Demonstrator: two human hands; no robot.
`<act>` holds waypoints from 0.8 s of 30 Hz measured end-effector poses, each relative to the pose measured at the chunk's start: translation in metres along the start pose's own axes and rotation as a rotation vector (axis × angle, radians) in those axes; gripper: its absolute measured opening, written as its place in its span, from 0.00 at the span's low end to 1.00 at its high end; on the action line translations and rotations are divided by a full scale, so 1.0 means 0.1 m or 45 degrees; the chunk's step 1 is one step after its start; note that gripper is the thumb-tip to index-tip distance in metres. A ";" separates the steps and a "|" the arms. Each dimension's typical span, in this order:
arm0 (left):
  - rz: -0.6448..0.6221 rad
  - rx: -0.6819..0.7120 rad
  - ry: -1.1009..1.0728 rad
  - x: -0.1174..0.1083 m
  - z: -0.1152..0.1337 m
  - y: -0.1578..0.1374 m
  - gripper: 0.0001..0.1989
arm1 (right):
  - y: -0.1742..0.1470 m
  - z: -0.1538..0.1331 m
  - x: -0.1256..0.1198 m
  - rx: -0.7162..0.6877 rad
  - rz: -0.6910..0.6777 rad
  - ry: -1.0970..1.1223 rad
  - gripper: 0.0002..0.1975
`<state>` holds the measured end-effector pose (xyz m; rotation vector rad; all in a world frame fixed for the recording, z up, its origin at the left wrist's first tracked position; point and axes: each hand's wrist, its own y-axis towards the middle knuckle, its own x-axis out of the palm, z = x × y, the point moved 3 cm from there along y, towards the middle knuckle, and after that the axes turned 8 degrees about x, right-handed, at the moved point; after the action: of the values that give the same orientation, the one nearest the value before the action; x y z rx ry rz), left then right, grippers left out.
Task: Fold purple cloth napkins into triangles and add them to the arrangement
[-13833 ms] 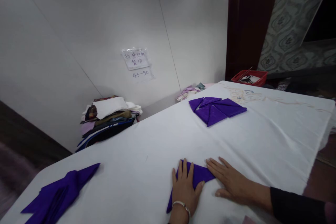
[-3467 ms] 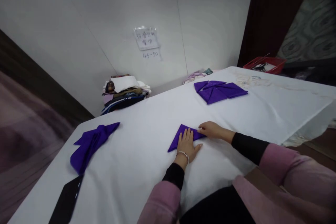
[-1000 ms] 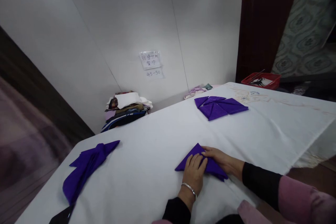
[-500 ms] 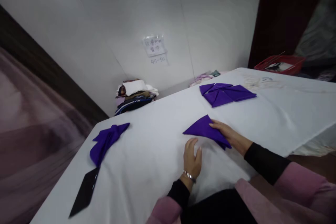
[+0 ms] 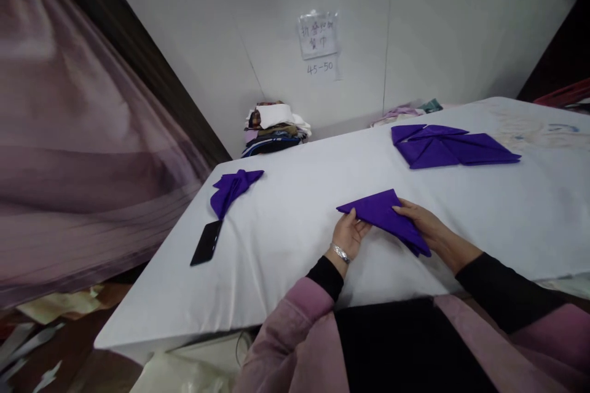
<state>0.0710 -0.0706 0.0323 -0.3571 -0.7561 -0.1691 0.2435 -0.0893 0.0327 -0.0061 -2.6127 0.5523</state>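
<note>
A purple cloth napkin, folded into a triangle, is held in both hands just over the white-covered table. My left hand wears a silver bracelet and grips the napkin's left corner, thumb on top and fingers underneath. On the other side, my right hand pinches the right part with its thumb on the upper face. Beyond them lie several folded purple napkins, overlapping one another. Another purple napkin, gathered into a shaped fold, rests at the table's left end.
A black phone lies by the shaped napkin. Behind the table sits a stack of folded clothes against the wall, where a handwritten paper sign hangs. A pinkish curtain hangs at left. A red basket shows at the right edge.
My left hand has come up and taken hold of the napkin's left corner; before, it was apart from it. My right hand keeps its grip. The camera view has turned left.
</note>
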 end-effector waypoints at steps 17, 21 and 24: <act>0.058 0.041 0.248 0.04 0.05 0.16 0.07 | -0.20 0.05 0.01 -0.175 -0.143 0.064 0.36; 0.032 0.057 0.290 0.39 -0.03 0.50 0.04 | -0.18 -0.32 -0.34 -0.263 -0.045 0.002 0.36; -0.021 0.037 0.362 0.72 -0.18 0.80 0.05 | -0.21 -0.69 -0.70 -0.302 0.095 -0.033 0.37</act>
<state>0.1567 -0.0050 0.0498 -0.2913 -0.4801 -0.2190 0.3378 -0.0891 0.0653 -0.1740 -2.6964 0.2657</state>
